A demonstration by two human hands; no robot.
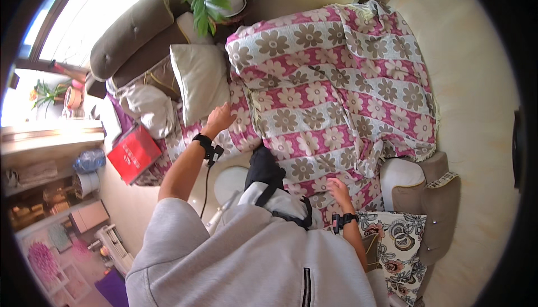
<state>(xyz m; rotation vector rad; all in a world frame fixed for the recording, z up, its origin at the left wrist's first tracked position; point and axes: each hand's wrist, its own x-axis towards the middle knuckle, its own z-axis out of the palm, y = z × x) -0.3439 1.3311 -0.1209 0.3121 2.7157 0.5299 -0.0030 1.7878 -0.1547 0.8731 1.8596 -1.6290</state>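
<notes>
My left hand [220, 117] is at the lower right corner of a cream cushion [197, 82], its fingers curled in against that corner; the fingertips are partly hidden. The cushion leans on the left part of a brown sofa [134, 35]. Above the near part of a pink, white and grey flowered sofa cover [302, 97], my right hand [338, 191] has its fingers loosely apart with nothing in them. Whether it touches the cloth, I cannot tell. The cover is spread over the seat, with wrinkles on its right side.
A potted plant [230, 1] stands behind the sofa. Left of the cushion are a crumpled pale cloth [148, 108] and a red bag [133, 154]. A round white stool top [231, 183] is close by my legs. A patterned cushion [400, 245] lies by the right armrest [400, 186].
</notes>
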